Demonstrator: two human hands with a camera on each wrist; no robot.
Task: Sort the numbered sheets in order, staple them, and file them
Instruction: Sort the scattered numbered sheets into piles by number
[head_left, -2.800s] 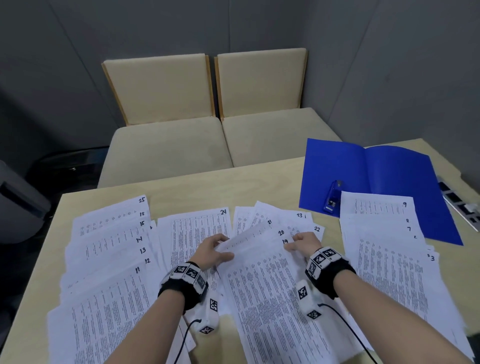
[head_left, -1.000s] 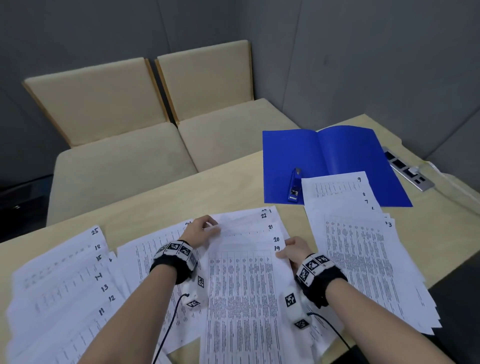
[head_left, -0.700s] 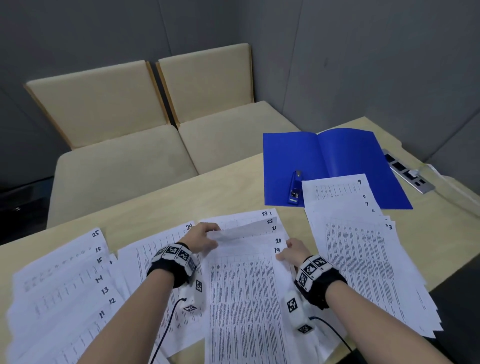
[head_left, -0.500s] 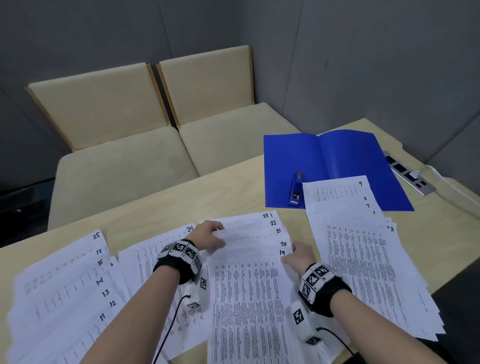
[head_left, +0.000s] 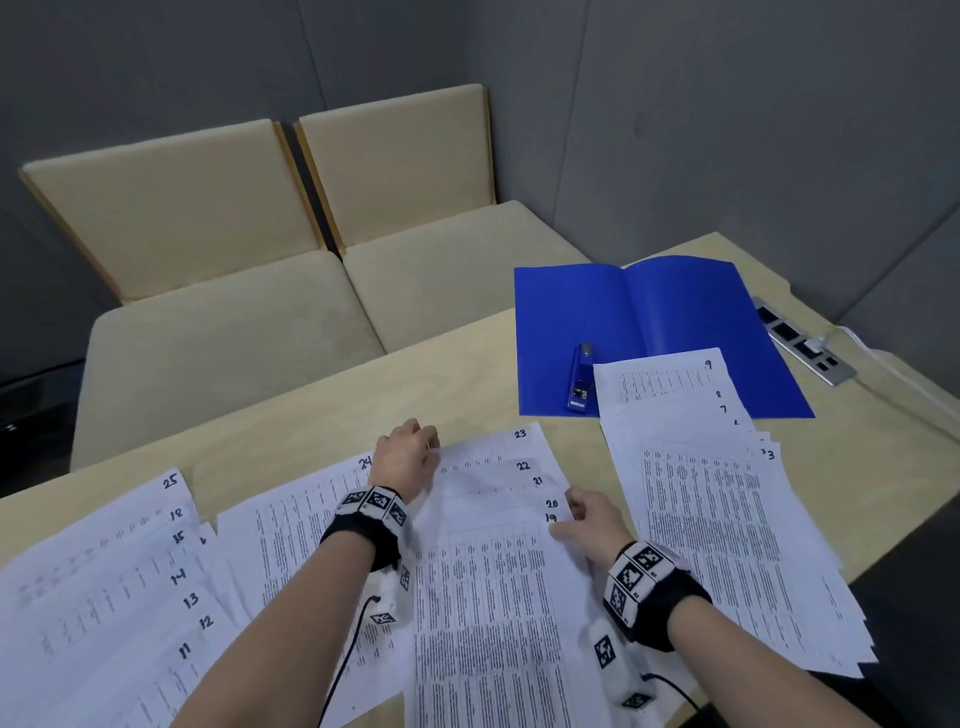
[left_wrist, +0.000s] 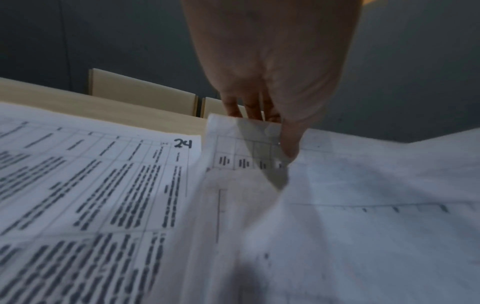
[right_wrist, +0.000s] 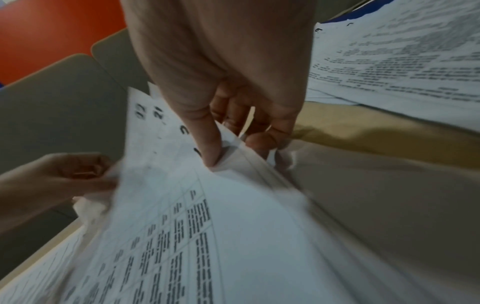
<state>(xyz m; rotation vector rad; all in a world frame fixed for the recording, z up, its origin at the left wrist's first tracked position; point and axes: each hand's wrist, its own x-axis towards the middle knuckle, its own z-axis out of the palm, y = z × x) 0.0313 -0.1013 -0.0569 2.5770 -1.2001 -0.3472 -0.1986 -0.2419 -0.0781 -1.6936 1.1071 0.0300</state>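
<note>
A fanned stack of printed sheets numbered 19 to 23 (head_left: 498, 525) lies in the table's middle. My left hand (head_left: 415, 447) pinches the top left corner of sheet 23 (left_wrist: 249, 144), thumb on top and fingers behind. My right hand (head_left: 582, 519) grips the stack's right edge by the numbers 19 and 20, thumb (right_wrist: 207, 144) pressing the top sheet and fingers curled under. Sheet 24 (head_left: 301, 525) lies just left of the stack. Sheets 11 to 25 (head_left: 104, 582) fan out at far left. A pile with 3 to 9 showing (head_left: 717, 493) sits at right.
An open blue folder (head_left: 665, 322) lies at the back right with a blue stapler (head_left: 581, 379) on its left leaf. A grey power strip (head_left: 800, 343) runs along the right table edge. Two beige cushioned seats (head_left: 291, 291) stand beyond the table.
The middle sheets have been drawn into a tidier fan. My left hand slid up to the top corner of sheet 23; my right hand stayed at the stack's right edge.
</note>
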